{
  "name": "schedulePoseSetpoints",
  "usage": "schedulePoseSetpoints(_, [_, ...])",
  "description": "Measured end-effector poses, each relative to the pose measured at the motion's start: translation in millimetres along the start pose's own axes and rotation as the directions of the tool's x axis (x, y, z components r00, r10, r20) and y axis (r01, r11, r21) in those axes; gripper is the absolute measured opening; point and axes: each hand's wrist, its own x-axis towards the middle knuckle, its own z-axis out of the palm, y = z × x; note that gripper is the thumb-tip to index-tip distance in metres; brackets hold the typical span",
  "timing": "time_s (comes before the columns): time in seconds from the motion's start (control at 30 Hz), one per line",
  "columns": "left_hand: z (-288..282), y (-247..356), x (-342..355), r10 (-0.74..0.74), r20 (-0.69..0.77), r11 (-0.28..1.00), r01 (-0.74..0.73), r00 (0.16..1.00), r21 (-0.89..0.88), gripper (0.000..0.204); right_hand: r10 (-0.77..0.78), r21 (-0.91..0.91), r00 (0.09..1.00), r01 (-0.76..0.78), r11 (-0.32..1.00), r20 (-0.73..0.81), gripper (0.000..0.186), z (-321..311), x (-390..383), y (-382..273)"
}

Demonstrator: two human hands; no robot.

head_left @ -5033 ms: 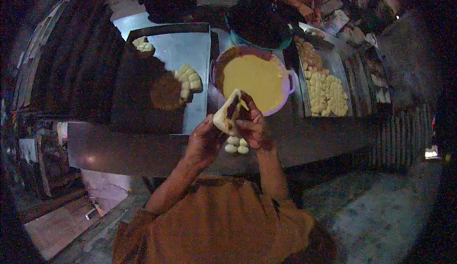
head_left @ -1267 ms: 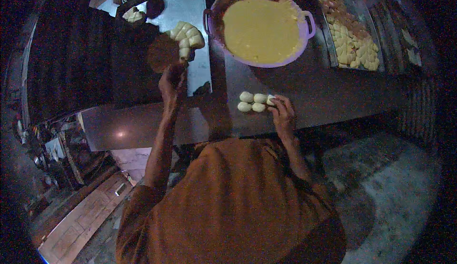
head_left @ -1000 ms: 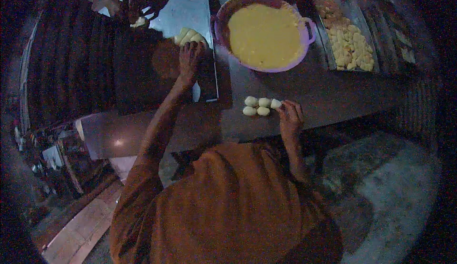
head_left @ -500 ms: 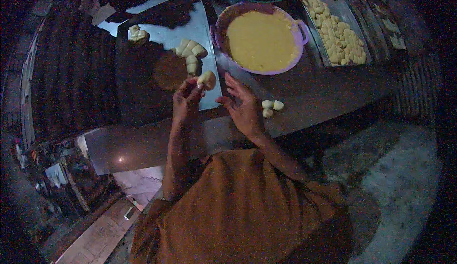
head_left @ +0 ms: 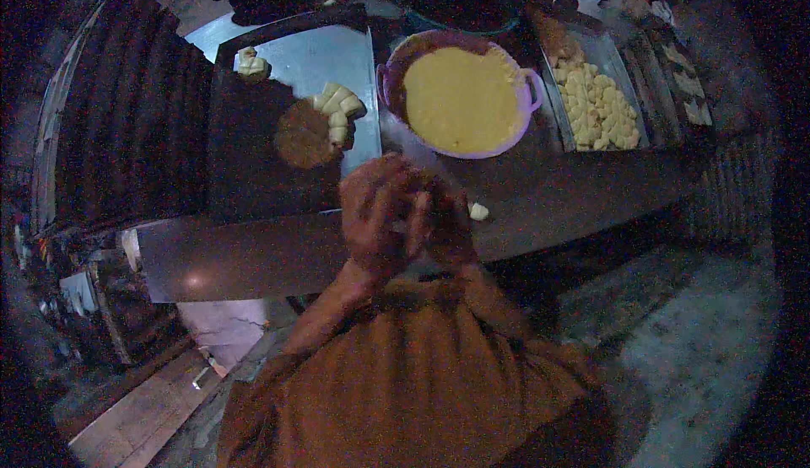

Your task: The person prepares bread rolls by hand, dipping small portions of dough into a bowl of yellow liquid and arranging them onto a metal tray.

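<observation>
My left hand (head_left: 377, 215) and my right hand (head_left: 449, 225) are brought together above the near edge of the table, fingers curled and pressed toward each other, partly blurred. The piece of dough that my left hand held is hidden between them. A small pale dough piece (head_left: 478, 212) lies on the table just right of my right hand. Ahead and to the left, a metal tray (head_left: 363, 63) bears a cluster of pale dough pieces (head_left: 339, 101), a brown rounded mass (head_left: 305, 135) and a smaller group of pieces (head_left: 251, 63) at its far left.
A pink-purple basin (head_left: 533, 88) with handles holds a broad yellow mass (head_left: 462, 97). Right of it, another tray (head_left: 637, 88) is covered with many small dough pieces (head_left: 595, 110). A dark basin with a green rim (head_left: 472, 31) stands behind. Dark corrugated sheeting (head_left: 118, 122) fills the left side.
My hands were apart, the left pinching a dough piece and the right spread beside it. They have come together nearer to me. My right hand now hides some pieces on the table.
</observation>
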Motion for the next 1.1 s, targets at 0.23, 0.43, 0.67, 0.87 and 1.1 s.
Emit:
schedulePoseSetpoints(0.23, [43,29,21,0.235,0.084,0.966,-0.223,0.968,-0.133,0.022,0.130,0.257,0.992,-0.124,0.958,-0.004,0.036,-33,-16,-17])
schedulePoseSetpoints(0.43, [65,19,30,0.062,0.502,0.836,0.230,0.862,-0.498,0.027,0.157,0.181,0.988,-0.151,0.972,-0.017,0.038,-53,1,-51])
schedulePoseSetpoints(0.67, [75,1,26,-0.328,0.628,0.364,0.708,0.706,-0.606,0.046,0.125,-0.408,0.989,-0.082,0.909,0.080,0.041,-55,68,-161])
schedulePoseSetpoints(0.87, [-1,-44,6,-0.841,0.241,0.447,0.873,0.484,-0.194,0.013,0.079,-0.834,0.888,0.390,0.389,0.452,0.037,-85,281,-255])
schedulePoseSetpoints(1.1, [-34,-37,4,-0.882,-0.047,0.464,0.847,0.469,-0.259,0.013,0.567,-0.893,0.823,0.286,-0.347,0.044,0.048,-135,440,-205])
